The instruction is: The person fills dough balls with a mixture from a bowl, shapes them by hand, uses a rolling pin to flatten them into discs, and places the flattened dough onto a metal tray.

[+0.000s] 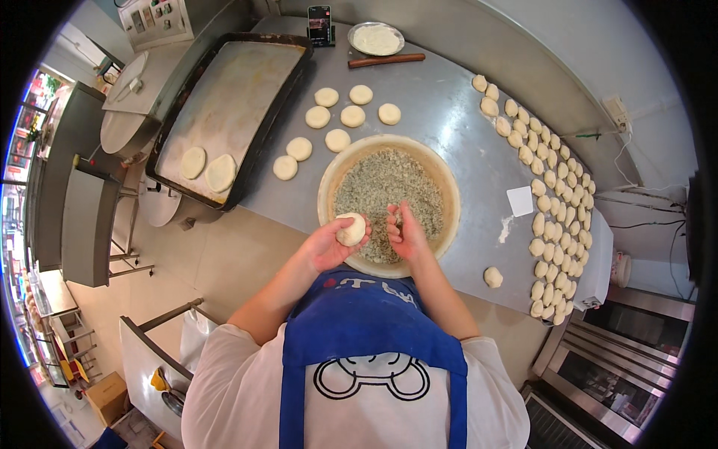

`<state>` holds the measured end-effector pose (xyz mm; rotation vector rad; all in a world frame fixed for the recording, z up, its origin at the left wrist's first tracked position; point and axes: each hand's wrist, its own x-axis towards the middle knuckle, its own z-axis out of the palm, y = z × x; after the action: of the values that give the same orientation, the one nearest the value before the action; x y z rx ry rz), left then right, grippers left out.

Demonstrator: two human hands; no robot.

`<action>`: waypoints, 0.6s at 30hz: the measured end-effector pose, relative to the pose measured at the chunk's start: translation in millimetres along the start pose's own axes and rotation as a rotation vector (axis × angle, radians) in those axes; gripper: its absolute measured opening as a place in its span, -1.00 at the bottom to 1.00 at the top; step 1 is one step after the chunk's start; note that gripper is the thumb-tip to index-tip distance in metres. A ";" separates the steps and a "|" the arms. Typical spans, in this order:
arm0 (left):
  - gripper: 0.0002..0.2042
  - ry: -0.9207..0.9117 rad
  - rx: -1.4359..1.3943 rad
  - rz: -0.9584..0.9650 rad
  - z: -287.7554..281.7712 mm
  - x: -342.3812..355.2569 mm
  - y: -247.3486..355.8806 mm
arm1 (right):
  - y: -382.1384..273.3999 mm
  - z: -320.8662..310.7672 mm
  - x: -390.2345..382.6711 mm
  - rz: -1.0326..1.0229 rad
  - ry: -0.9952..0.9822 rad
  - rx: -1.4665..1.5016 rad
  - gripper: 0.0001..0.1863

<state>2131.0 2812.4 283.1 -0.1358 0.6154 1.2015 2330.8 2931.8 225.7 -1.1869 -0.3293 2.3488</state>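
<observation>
Basin [327, 176]: on the table [467, 176], below and ahead of the fingers [396, 224] of the left hand [327, 247] and right hand [407, 236]
Filling [389, 176]: in the basin
Dough ball [350, 231]: in the left hand's fingers
Dough rounds [353, 116]: ahead of the fingers, mostly to their left
Tray [239, 90]: farther left of the fingers, two flat pieces [193, 162] at its near end
Rolling pin [386, 60]: far ahead of the fingers, plate [351, 41] behind it, phone [319, 26] left of the plate
Scraper [520, 201]: right of the fingers
Dough cluster [550, 203]: beyond the scraper, farther right
</observation>
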 end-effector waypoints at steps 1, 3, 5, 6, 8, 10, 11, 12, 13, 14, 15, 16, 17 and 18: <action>-0.68 0.013 0.006 0.013 0.0 -1.2 0.1 | 1.6 3.7 1.8 -0.018 -0.037 -0.028 -0.47; -0.69 0.024 -0.016 0.004 -2.2 -0.4 -0.7 | 1.6 9.6 4.4 -0.042 0.031 -0.127 -0.44; -0.69 0.030 -0.029 -0.001 -2.1 -0.8 -0.5 | 1.7 17.3 5.4 -0.097 0.118 -0.262 -0.42; -0.69 0.030 -0.033 -0.001 -1.8 -1.1 -0.5 | 2.0 20.0 6.2 -0.141 0.172 -0.348 -0.41; -0.68 0.034 -0.045 0.001 -2.1 -1.1 -1.5 | 2.2 20.7 5.1 -0.272 0.225 -0.537 -0.43; -0.68 0.040 -0.059 0.003 -4.0 0.3 -2.3 | 2.8 19.4 2.1 -0.452 0.223 -0.736 -0.47; -0.68 0.045 -0.061 0.005 -5.5 1.0 -3.1 | 3.5 16.9 1.9 -0.519 0.220 -0.821 -0.51; -0.69 0.050 -0.063 0.007 -7.3 1.7 -3.9 | 4.2 13.5 2.2 -0.586 0.217 -0.906 -0.54; -0.69 0.055 -0.063 0.010 -8.2 2.1 -3.9 | 3.9 13.3 1.1 -0.654 0.211 -0.990 -0.58; -0.69 0.038 -0.074 0.006 -9.0 2.4 -4.3 | 3.4 12.3 -0.7 -0.745 0.229 -1.119 -0.62; -0.69 0.020 -0.085 0.002 -9.5 2.8 -4.9 | 2.7 11.0 -3.0 -0.835 0.247 -1.248 -0.65; -0.69 0.004 -0.095 -0.002 -10.1 2.7 -5.3 | 1.1 13.2 -6.2 -0.926 0.262 -1.377 -0.68; -0.70 0.017 -0.079 0.009 -11.0 2.9 -6.1 | -1.3 15.7 -8.7 -0.856 0.286 -1.425 -0.68; -0.70 0.030 -0.063 0.020 -12.0 3.4 -7.3 | -4.0 18.5 -10.8 -0.784 0.309 -1.472 -0.68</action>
<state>2133.8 2807.6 269.9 -0.2013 0.6065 1.2404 2322.6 2929.7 245.7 -1.4618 -2.1235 0.9733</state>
